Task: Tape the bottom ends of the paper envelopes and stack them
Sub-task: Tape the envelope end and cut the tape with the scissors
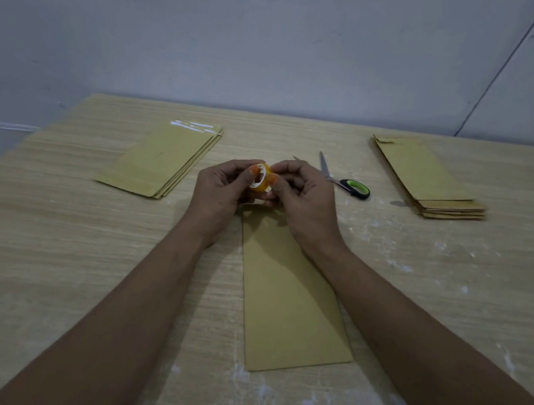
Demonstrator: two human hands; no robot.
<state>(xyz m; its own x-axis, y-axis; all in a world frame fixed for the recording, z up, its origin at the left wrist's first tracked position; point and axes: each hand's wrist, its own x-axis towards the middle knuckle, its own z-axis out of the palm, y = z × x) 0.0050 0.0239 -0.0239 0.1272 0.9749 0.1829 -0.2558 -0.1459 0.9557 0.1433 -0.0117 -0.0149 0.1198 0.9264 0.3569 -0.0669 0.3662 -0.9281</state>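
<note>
A small roll of clear tape with a yellowish core is held up between both hands above the table's middle. My left hand grips its left side and my right hand pinches its right side. One brown paper envelope lies flat lengthwise under my wrists; its far end is hidden by my hands. At the left a stack of envelopes shows shiny tape on its far end. Another stack of envelopes lies at the right.
Scissors with black and green handles lie open just beyond my right hand. The wooden table has white smudges across its near and right parts. A grey wall stands right behind the table's far edge.
</note>
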